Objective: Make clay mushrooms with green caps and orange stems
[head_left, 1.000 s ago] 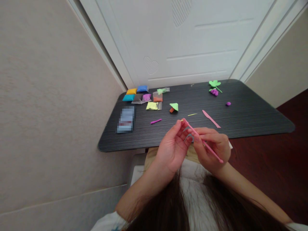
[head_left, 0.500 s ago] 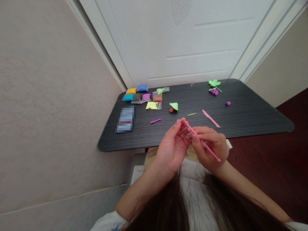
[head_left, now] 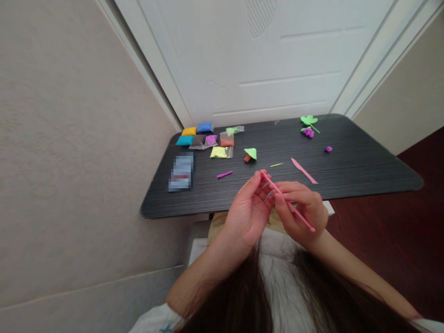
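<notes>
2 hands [head_left: 250,210] [head_left: 305,208], 1 pink stick [head_left: 297,212], 8 packets [head_left: 218,152]

Bags [head_left: 185,140] crowd back left; room right of pink knife [head_left: 304,171]

The single camera sat on the person's head and faced forward and down, looking past the hair [head_left: 243,296] at the bottom edge to the left hand [head_left: 248,210] and right hand [head_left: 305,208], close below the middle of the view. It stood far enough back to span the table [head_left: 364,162] from end to end, with the door [head_left: 277,55] beyond and a wall [head_left: 69,138] along the left.
</notes>
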`<move>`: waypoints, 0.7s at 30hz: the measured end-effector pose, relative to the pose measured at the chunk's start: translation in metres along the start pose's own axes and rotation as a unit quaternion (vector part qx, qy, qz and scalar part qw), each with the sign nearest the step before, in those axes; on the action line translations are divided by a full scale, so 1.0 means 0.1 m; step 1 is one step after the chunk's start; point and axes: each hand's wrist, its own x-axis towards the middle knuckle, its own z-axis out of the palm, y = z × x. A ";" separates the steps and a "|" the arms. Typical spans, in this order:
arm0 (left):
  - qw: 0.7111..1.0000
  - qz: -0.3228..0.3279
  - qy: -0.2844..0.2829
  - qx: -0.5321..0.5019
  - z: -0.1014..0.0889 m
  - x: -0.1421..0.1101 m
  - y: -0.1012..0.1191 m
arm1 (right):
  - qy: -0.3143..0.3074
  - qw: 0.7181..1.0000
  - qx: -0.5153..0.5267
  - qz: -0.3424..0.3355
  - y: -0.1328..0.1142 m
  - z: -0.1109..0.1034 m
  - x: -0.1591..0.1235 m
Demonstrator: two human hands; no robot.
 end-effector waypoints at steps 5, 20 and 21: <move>1.000 0.005 0.001 0.002 0.00 0.00 0.00 | -0.008 1.000 -0.015 0.000 -0.02 0.01 0.02; 0.999 0.002 0.015 0.039 -0.02 -0.01 0.01 | 0.095 0.995 0.000 0.023 0.06 -0.05 -0.02; 0.999 0.000 0.014 0.038 -0.02 -0.01 0.01 | 0.091 0.996 0.000 0.020 0.06 -0.05 -0.03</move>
